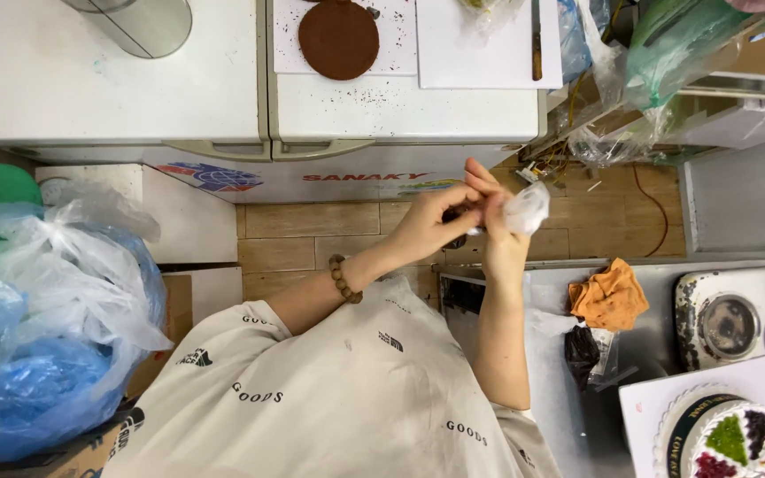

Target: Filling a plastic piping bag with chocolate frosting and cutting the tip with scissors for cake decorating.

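Observation:
My two hands meet over the wooden floor in front of a white chest freezer (400,111). My right hand (499,232) is wrapped around a small crumpled whitish plastic bag (527,208), which bulges out to its right. My left hand (427,226), with a brown bead bracelet (343,279) on its wrist, pinches the bag's near end with its fingertips. A small dark piece (455,240) shows just under the fingers; I cannot tell what it is.
On the freezer lie a round brown cake base (338,37), a metal cylinder (139,22) and a knife (537,44). Right: a metal counter with an orange cloth (610,296), a round appliance (728,323) and a decorated cake (741,438). Left: bulky plastic bags (37,310).

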